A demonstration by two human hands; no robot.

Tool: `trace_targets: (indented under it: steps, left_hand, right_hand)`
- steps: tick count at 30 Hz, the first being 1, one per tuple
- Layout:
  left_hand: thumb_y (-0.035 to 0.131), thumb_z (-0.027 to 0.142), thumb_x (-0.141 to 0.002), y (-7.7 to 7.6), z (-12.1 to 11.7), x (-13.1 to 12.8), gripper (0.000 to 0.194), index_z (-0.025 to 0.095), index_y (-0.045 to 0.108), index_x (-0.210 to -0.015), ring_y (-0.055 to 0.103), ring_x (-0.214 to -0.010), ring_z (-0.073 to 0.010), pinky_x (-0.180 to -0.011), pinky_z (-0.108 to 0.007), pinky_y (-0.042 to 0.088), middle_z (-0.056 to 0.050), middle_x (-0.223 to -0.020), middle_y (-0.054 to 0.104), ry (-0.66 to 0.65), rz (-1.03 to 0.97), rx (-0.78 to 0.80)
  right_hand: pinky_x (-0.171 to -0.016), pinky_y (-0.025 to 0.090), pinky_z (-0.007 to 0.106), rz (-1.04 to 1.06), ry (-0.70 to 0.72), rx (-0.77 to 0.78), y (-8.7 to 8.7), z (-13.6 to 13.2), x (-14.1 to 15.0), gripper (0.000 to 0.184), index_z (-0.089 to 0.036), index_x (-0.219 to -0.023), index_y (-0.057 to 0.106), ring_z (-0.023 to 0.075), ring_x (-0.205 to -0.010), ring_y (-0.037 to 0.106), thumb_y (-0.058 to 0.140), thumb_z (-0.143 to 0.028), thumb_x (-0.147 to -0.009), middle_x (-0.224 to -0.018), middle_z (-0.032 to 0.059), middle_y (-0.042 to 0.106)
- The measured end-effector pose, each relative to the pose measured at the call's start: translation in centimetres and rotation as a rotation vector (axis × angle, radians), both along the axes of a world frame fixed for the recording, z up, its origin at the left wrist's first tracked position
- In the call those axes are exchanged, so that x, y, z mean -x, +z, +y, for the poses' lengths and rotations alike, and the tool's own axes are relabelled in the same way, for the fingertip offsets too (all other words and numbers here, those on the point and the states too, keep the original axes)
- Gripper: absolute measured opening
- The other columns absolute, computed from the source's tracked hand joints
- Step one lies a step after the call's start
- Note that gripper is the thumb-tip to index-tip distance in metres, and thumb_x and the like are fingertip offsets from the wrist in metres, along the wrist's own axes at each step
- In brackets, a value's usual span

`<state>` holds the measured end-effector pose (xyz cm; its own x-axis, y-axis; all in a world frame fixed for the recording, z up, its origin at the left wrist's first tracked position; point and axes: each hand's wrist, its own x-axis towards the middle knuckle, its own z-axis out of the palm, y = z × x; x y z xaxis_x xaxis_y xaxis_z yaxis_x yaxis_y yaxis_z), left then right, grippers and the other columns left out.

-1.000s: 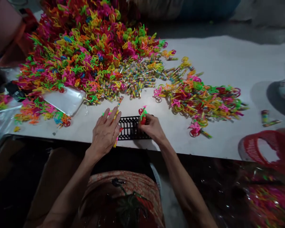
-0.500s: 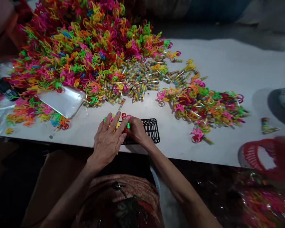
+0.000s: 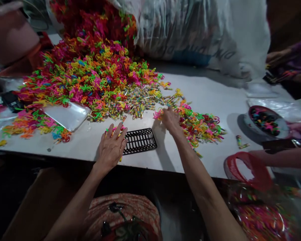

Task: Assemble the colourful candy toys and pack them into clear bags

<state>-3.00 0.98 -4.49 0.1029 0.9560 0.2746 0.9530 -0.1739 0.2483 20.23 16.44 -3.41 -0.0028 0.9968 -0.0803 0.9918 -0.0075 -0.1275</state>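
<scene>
Black slotted rack (image 3: 141, 140) on the counter (image 3: 77, 145), probably light and stiff, best held by its long rims; left hand (image 3: 111, 144) flat, fingers extended, over the rack's left end; right hand (image 3: 171, 119) beyond its right end, grip too blurred to tell

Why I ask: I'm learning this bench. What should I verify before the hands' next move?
1. Black rack flat on the table: ok.
2. Left hand over the rack's left end: ok.
3. Right hand at the smaller colourful pile's left end: ok.
4. Right hand gripping a piece: cannot tell, too dim and blurred.
5. Stray tubes gathered into the pile: not ok, two lie apart near the red basket.
</scene>
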Motion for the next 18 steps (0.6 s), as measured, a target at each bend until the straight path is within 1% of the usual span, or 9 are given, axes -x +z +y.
trace_targets:
  steps: [2,3,6,8,11,13,15,18]
  left_hand:
    - [0.032,0.037,-0.097,0.0,0.0,-0.1,0.043,0.025,0.056,-0.131,0.038,-0.137,-0.0325,-0.1,-0.049,0.042,-0.006,-0.144,0.05,0.005,0.014,-0.007]
    - [0.033,0.037,-0.097,0.0,-0.1,-0.1,0.043,0.025,0.056,-0.132,0.038,-0.136,-0.0327,-0.099,-0.049,0.042,-0.006,-0.144,0.05,0.004,0.018,-0.008]
    - [0.033,0.037,-0.097,0.0,-0.2,0.1,0.043,0.026,0.055,-0.132,0.037,-0.137,-0.032,-0.098,-0.048,0.043,-0.007,-0.145,0.049,-0.003,0.022,-0.012]
    - [0.033,0.037,-0.097,-0.1,-0.2,0.2,0.044,0.026,0.054,-0.134,0.035,-0.139,-0.0328,-0.098,-0.049,0.043,-0.007,-0.146,0.047,-0.004,0.032,0.004]
    - [0.031,0.037,-0.097,-0.1,-0.1,0.2,0.044,0.026,0.054,-0.134,0.035,-0.139,-0.0338,-0.097,-0.05,0.043,-0.007,-0.148,0.045,0.01,0.05,0.045]
    - [0.031,0.036,-0.097,0.1,0.0,0.1,0.044,0.027,0.054,-0.134,0.034,-0.139,-0.033,-0.098,-0.049,0.042,-0.006,-0.149,0.044,0.025,0.059,0.069]
    - [0.031,0.035,-0.098,0.3,0.0,0.0,0.044,0.028,0.053,-0.135,0.033,-0.14,-0.0316,-0.101,-0.049,0.04,-0.004,-0.15,0.042,0.038,0.073,0.092]
    - [0.032,0.035,-0.098,0.8,0.1,-0.1,0.043,0.029,0.053,-0.135,0.033,-0.14,-0.0306,-0.103,-0.049,0.039,-0.002,-0.151,0.041,0.052,0.095,0.125]
  right_hand:
    - [-0.081,0.042,0.037,-0.058,0.047,0.055,-0.3,-0.2,0.4,0.038,-0.014,-0.115,0.061,0.0257,-0.097,0.06,0.034,-0.007,-0.09,-0.122,0.0182,0.057]
    - [-0.08,0.043,0.036,-0.061,0.069,0.059,-0.6,-0.5,0.7,0.039,-0.015,-0.118,0.06,0.0254,-0.097,0.061,0.032,-0.007,-0.091,-0.12,0.0178,0.058]
    - [-0.077,0.044,0.034,-0.064,0.092,0.016,-1.1,-1.4,1.4,0.037,-0.017,-0.122,0.057,0.0248,-0.097,0.061,0.035,-0.012,-0.093,-0.123,0.0172,0.056]
    - [-0.076,0.044,0.033,-0.096,0.095,0.021,-1.2,-1.5,1.3,0.036,-0.015,-0.119,0.06,0.0254,-0.098,0.062,0.036,-0.011,-0.092,-0.123,0.0187,0.056]
    - [-0.077,0.044,0.034,-0.149,0.141,0.085,-1.3,-0.9,1.2,0.035,-0.01,-0.109,0.066,0.0283,-0.101,0.062,0.037,-0.009,-0.09,-0.115,0.0214,0.061]
    - [-0.079,0.044,0.034,-0.16,0.162,0.108,-1.6,-0.6,1.4,0.035,-0.011,-0.108,0.068,0.0293,-0.102,0.062,0.039,-0.011,-0.089,-0.111,0.0212,0.064]
    - [-0.079,0.045,0.033,-0.15,0.132,0.108,-1.8,-0.5,1.8,0.033,-0.011,-0.11,0.068,0.0291,-0.101,0.063,0.043,-0.015,-0.089,-0.11,0.0209,0.065]
    - [-0.077,0.045,0.032,-0.09,0.066,0.083,-2.1,-0.7,2.3,0.033,-0.01,-0.104,0.071,0.0295,-0.097,0.063,0.047,-0.028,-0.089,-0.102,0.021,0.068]
